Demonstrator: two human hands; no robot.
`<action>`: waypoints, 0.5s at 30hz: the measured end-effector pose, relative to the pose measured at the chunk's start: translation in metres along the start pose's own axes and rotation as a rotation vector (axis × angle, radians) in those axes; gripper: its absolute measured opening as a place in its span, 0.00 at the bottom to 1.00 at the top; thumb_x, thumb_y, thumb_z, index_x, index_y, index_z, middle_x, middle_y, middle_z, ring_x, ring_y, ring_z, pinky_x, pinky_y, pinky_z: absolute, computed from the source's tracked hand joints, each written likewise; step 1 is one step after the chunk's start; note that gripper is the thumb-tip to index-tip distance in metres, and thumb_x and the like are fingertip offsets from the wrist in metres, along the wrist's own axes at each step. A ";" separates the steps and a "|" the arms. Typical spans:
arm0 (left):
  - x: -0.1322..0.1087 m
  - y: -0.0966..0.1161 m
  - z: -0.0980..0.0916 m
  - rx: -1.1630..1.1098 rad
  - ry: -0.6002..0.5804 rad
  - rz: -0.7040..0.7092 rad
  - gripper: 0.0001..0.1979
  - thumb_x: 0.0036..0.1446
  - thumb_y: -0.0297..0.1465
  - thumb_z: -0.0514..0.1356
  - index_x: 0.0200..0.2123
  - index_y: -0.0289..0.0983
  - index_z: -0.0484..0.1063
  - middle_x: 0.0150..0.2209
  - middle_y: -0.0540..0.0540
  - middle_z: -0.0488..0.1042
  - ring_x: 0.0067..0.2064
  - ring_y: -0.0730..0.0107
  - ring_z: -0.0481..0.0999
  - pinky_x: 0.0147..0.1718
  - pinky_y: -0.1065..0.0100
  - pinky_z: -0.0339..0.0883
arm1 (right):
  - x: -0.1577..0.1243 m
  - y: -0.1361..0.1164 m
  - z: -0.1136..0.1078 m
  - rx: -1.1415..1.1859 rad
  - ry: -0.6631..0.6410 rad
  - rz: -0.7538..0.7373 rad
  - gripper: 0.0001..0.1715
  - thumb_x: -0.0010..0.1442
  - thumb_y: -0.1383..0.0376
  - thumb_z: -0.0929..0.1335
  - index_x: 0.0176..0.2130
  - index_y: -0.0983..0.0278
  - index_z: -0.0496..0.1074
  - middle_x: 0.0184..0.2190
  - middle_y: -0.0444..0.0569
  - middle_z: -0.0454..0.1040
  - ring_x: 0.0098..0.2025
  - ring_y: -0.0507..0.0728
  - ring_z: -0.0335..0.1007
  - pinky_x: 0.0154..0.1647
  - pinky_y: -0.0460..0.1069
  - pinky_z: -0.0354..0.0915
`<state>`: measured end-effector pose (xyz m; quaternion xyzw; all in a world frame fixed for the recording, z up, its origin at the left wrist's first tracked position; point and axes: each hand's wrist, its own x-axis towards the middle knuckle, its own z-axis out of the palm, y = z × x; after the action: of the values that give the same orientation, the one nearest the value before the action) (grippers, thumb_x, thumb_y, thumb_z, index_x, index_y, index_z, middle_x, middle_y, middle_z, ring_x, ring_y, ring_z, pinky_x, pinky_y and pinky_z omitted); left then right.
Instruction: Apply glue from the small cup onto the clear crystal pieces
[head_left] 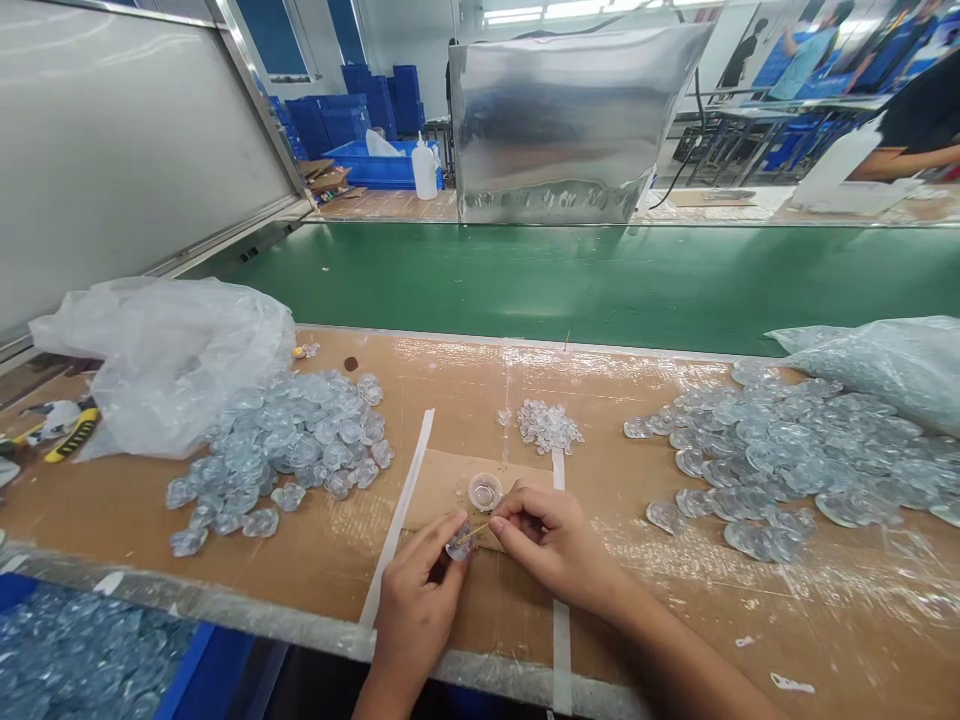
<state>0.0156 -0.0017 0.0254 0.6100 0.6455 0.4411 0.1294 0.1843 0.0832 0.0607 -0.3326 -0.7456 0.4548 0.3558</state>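
Left hand (418, 590), fingers pinching a clear plastic piece (458, 551); right hand (556, 541), fingers pinching a thin yellowish stick (479, 530); small clear cup (485, 491) at the piece's one o'clock.

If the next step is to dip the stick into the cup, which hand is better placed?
Probably the right hand: it holds the stick close to the cup, while the left hand holds a clear piece.
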 end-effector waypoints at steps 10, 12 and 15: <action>-0.002 -0.004 0.001 0.002 0.002 -0.006 0.14 0.57 0.26 0.59 0.46 0.42 0.78 0.44 0.46 0.82 0.41 0.65 0.82 0.44 0.67 0.78 | 0.000 0.000 -0.001 0.008 -0.004 -0.033 0.09 0.60 0.66 0.66 0.28 0.64 0.71 0.21 0.41 0.64 0.21 0.47 0.55 0.22 0.43 0.53; -0.002 -0.004 0.001 -0.001 0.002 -0.003 0.14 0.57 0.26 0.60 0.46 0.42 0.77 0.44 0.46 0.82 0.41 0.65 0.82 0.43 0.67 0.78 | 0.000 0.000 -0.001 0.001 -0.004 -0.040 0.09 0.59 0.67 0.66 0.27 0.65 0.71 0.21 0.41 0.64 0.22 0.47 0.55 0.22 0.43 0.53; -0.002 -0.003 0.001 -0.002 0.002 -0.004 0.15 0.56 0.26 0.60 0.47 0.42 0.77 0.43 0.47 0.81 0.38 0.67 0.82 0.42 0.68 0.78 | 0.000 0.001 -0.001 0.006 -0.004 -0.031 0.09 0.59 0.67 0.66 0.27 0.65 0.71 0.21 0.41 0.64 0.21 0.47 0.55 0.22 0.43 0.53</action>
<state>0.0145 -0.0025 0.0217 0.6081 0.6463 0.4421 0.1305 0.1849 0.0842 0.0605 -0.3190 -0.7499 0.4522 0.3625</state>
